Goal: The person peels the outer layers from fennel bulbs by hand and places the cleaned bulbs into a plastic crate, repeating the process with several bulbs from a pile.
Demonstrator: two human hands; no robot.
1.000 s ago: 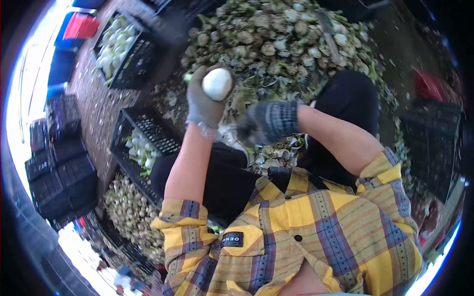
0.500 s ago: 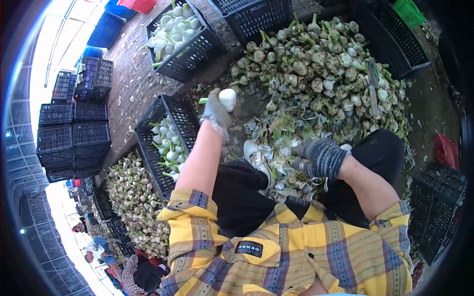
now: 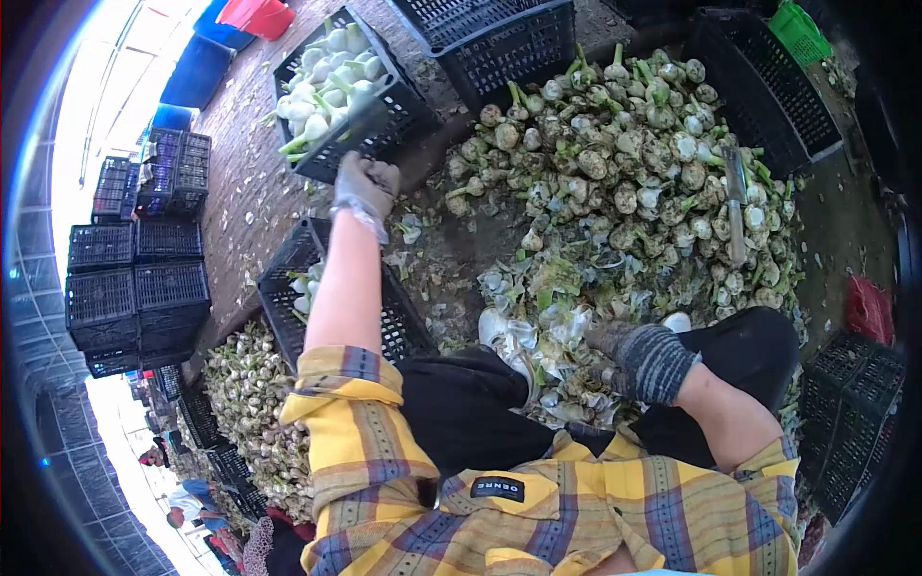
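Note:
My left hand [image 3: 363,187], in a grey glove, is stretched far out to the near corner of a black crate [image 3: 399,120] full of peeled white bulbs [image 3: 327,67]. Its fingers are bent and no bulb shows in it. My right hand [image 3: 639,357], in a dark striped glove, rests low on a heap of peelings [image 3: 543,322] beside my knee, fingers turned down into them. A big pile of unpeeled green-stemmed bulbs [image 3: 624,144] lies ahead. A second black crate [image 3: 279,288] holding a few white bulbs sits under my left arm.
A knife [image 3: 736,202] lies on the right of the pile. Empty black crates [image 3: 499,34] stand behind it, and more are stacked at the left [image 3: 134,288]. Another bulb heap [image 3: 250,394] lies lower left. People [image 3: 182,499] work further off.
My left hand held a peeled white bulb and has reached further out to the far crate; the bulb is no longer in it. My right hand has dropped onto the peelings.

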